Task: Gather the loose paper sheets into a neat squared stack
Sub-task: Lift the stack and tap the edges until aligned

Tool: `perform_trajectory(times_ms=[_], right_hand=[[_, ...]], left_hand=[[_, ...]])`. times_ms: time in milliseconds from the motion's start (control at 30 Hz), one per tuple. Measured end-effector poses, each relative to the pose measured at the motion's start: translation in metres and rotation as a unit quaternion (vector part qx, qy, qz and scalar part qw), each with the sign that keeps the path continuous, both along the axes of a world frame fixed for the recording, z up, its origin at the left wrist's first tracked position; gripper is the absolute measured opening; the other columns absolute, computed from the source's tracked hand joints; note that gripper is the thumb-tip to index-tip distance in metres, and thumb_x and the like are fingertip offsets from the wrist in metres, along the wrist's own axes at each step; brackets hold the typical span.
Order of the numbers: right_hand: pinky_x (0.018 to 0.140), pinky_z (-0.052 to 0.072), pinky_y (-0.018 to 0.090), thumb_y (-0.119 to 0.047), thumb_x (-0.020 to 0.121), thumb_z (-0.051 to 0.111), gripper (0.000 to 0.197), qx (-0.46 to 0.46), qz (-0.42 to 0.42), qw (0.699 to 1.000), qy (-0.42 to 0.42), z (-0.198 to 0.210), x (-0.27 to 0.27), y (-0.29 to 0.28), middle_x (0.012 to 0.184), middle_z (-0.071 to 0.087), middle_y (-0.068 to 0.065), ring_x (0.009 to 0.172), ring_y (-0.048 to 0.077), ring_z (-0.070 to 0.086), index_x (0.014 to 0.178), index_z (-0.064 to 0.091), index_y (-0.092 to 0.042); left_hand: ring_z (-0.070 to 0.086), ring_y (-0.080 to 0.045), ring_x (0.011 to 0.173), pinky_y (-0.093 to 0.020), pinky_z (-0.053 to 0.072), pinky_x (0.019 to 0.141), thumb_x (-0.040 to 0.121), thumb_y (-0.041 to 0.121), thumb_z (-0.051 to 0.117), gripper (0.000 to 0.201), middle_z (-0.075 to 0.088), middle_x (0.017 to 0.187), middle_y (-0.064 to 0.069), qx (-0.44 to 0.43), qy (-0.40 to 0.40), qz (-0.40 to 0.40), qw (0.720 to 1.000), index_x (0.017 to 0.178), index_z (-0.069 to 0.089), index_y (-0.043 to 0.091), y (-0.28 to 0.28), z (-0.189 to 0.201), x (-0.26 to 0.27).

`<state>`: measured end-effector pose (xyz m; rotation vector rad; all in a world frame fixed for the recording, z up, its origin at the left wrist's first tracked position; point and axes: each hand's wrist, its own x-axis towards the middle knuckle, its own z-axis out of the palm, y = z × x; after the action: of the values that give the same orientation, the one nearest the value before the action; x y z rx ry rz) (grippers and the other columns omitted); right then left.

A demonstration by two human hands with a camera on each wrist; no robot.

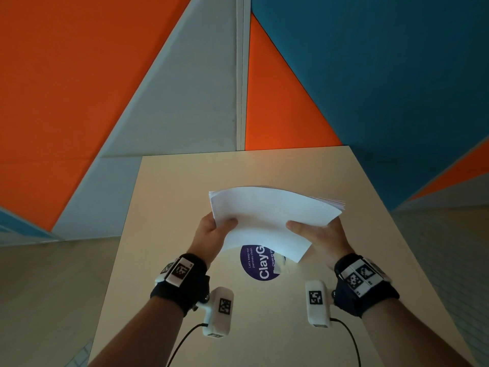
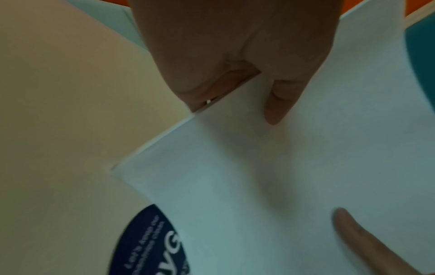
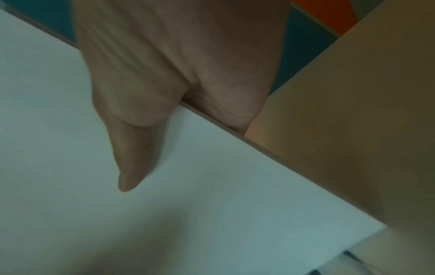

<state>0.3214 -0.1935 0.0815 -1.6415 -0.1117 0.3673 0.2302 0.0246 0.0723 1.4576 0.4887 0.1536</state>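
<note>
Pinching paper stack (image 1: 267, 218) edges, both hands

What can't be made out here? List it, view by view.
- Head view: the paper stack hides both hands' fingers and part of the purple sticker.
- Left wrist view: the left hand covers the grip; sticker text blurred.
- Right wrist view: the right hand hides its fingers; sheet count unreadable.

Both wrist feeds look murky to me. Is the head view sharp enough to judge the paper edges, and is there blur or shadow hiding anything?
Head view: sharp and evenly lit, with wide-angle stretch; the stack of paper shows fanned far-right edges. Left wrist view: dim and soft, sticker text smeared, left hand shadowed. Right wrist view: darkest, blurred, right hand murky, but the stack's edge stays readable.
</note>
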Motion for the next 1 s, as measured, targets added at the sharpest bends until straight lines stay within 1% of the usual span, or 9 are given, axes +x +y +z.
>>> perform_trajectory(times_ms=[233,300,467,567,633,700,800,866,1000], right_hand=[[0.070,0.059,0.029,-0.009,0.072,0.085,0.014,-0.092,-0.023,0.995,0.027,0.001,0.011,0.001,0.082,0.077,0.003,0.077,0.021,0.074,0.077,0.073,-0.014],[0.075,0.059,0.034,-0.015,0.070,0.087,0.014,-0.135,-0.008,0.991,0.008,0.014,0.016,-0.003,0.079,0.077,0.001,0.079,0.022,0.075,0.074,0.073,-0.013],[0.071,0.052,0.027,-0.020,0.074,0.084,0.012,-0.205,0.076,0.972,-0.090,0.047,0.022,-0.010,0.080,0.075,-0.001,0.078,0.022,0.071,0.078,0.073,-0.017],[0.079,0.054,0.039,-0.020,0.075,0.083,0.022,-0.249,0.128,0.943,-0.182,0.058,0.021,-0.007,0.086,0.076,0.014,0.083,0.032,0.069,0.088,0.075,-0.005],[0.060,0.045,0.033,-0.020,0.075,0.083,0.019,-0.262,0.171,0.920,-0.235,0.063,0.017,-0.004,0.062,0.066,0.007,0.060,0.024,0.060,0.064,0.068,-0.018],[0.053,0.034,0.024,-0.020,0.073,0.084,0.041,-0.280,0.196,0.897,-0.280,0.066,0.011,0.000,0.051,0.054,-0.006,0.050,0.010,0.049,0.051,0.052,-0.033],[0.055,0.041,0.022,-0.023,0.069,0.087,0.015,-0.247,0.168,0.916,-0.267,0.066,0.010,-0.009,0.062,0.068,-0.001,0.057,0.006,0.057,0.068,0.072,-0.020],[0.063,0.048,0.016,-0.025,0.067,0.088,0.020,-0.220,0.119,0.939,-0.237,0.057,0.014,-0.025,0.076,0.073,-0.005,0.069,0.003,0.065,0.082,0.076,-0.019],[0.080,0.046,0.006,-0.014,0.062,0.091,0.049,-0.161,-0.023,0.974,-0.155,0.031,0.022,-0.062,0.104,0.070,-0.012,0.098,-0.004,0.062,0.103,0.068,-0.028]], left_hand=[[0.070,-0.007,0.074,-0.023,0.056,0.072,0.085,-0.005,0.062,0.022,0.077,0.080,0.009,0.028,-0.054,-0.011,0.998,0.091,0.070,0.014,0.015,0.035,-0.006],[0.068,-0.004,0.077,-0.017,0.054,0.073,0.084,-0.003,0.066,0.026,0.075,0.084,0.014,0.121,-0.083,-0.029,0.989,0.093,0.071,0.021,0.024,0.060,-0.007],[0.068,-0.001,0.075,0.000,0.045,0.068,0.082,0.015,0.068,0.022,0.072,0.087,0.013,0.441,-0.040,-0.126,0.888,0.100,0.073,0.028,0.027,0.114,-0.010],[0.060,0.005,0.066,-0.004,0.042,0.065,0.082,0.024,0.070,0.016,0.067,0.079,0.017,0.488,-0.066,-0.167,0.854,0.098,0.073,0.026,0.012,0.122,-0.005],[0.053,0.009,0.059,-0.011,0.037,0.060,0.082,0.027,0.070,0.011,0.061,0.069,0.020,0.487,-0.089,-0.187,0.849,0.092,0.072,0.024,-0.001,0.120,0.000],[0.045,0.003,0.050,-0.015,0.030,0.054,0.084,0.027,0.068,0.011,0.051,0.055,0.016,0.491,-0.100,-0.191,0.844,0.080,0.068,0.017,-0.012,0.116,0.001],[0.039,-0.005,0.047,-0.016,0.025,0.048,0.086,0.024,0.068,0.025,0.042,0.043,0.008,0.439,-0.085,-0.147,0.882,0.062,0.061,0.021,-0.013,0.104,-0.004],[0.040,-0.006,0.044,-0.015,0.028,0.045,0.085,0.023,0.070,0.033,0.052,0.045,0.011,0.357,-0.071,-0.100,0.926,0.056,0.057,0.031,-0.006,0.093,-0.012],[0.072,-0.018,0.073,-0.032,0.056,0.069,0.083,0.020,0.072,0.006,0.078,0.083,-0.001,0.157,-0.025,-0.032,0.987,0.086,0.077,0.017,0.008,0.068,-0.026]])
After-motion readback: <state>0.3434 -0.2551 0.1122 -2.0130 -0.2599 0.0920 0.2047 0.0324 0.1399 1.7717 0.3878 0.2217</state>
